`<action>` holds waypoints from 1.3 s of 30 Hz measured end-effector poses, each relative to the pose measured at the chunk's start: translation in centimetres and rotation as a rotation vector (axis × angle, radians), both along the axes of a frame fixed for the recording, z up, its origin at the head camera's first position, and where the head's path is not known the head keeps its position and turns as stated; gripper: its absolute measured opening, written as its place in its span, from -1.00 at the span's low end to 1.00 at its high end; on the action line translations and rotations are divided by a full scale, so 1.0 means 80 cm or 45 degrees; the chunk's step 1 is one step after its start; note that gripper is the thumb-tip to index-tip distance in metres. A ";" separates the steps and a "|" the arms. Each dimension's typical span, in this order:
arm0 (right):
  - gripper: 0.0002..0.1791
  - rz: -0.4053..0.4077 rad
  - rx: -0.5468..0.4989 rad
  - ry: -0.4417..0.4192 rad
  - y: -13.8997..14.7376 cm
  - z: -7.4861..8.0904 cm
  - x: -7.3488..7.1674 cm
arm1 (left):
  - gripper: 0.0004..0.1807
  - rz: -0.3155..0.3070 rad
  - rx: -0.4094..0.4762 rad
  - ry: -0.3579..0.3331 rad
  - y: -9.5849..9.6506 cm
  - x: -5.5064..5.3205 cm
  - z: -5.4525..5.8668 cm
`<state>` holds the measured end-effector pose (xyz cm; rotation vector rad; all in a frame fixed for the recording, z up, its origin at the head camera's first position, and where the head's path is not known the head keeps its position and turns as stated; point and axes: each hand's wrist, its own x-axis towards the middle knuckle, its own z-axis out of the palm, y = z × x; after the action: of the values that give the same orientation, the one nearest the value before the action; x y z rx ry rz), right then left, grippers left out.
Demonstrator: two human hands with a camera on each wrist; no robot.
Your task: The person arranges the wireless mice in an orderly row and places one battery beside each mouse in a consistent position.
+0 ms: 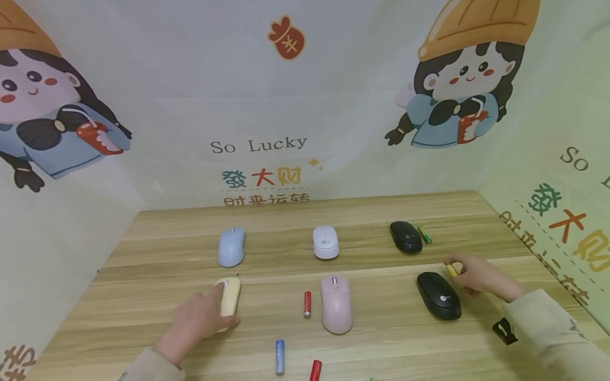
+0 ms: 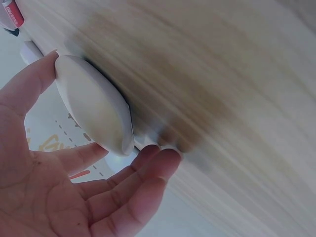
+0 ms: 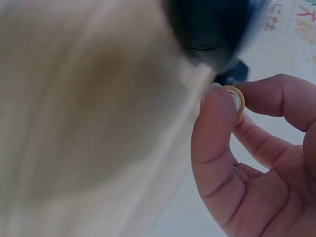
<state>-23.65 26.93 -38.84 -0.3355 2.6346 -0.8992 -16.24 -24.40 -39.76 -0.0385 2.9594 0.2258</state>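
Observation:
In the head view, my left hand [image 1: 200,316] is at a pale yellow computer mouse [image 1: 232,296] on the left of the table. The left wrist view shows the thumb at one end of the mouse [image 2: 91,101] and the index finger at its other end; the remaining fingers bend beside it. On the right, my right hand [image 1: 478,275] pinches a yellow battery [image 1: 451,270] between thumb and index finger. One round end of the battery [image 3: 237,101] faces the right wrist camera. Just left of that hand lies a black mouse [image 1: 439,296].
Behind stand a blue mouse [image 1: 231,247], a white mouse [image 1: 326,243] and another black mouse [image 1: 406,237] beside a green battery [image 1: 424,235]. A pink mouse [image 1: 337,305], red battery [image 1: 307,305], blue battery [image 1: 279,357] and second red battery [image 1: 315,370] occupy the middle. A small black object [image 1: 504,331] lies near the right sleeve.

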 end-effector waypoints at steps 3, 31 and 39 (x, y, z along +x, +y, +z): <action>-0.52 -0.024 0.034 -0.046 0.005 -0.008 -0.002 | 0.00 -0.003 0.004 -0.001 0.000 0.000 -0.001; -0.49 -0.060 0.179 -0.088 0.001 -0.014 -0.002 | -0.02 -0.001 -0.011 0.011 0.001 0.001 0.000; -0.46 -0.071 0.171 -0.100 0.001 -0.012 0.000 | -0.02 -0.001 -0.013 0.016 0.001 0.000 -0.001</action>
<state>-23.69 27.01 -39.82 -0.1901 2.6266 -0.7316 -16.27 -24.31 -39.80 -0.0377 2.9732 0.2122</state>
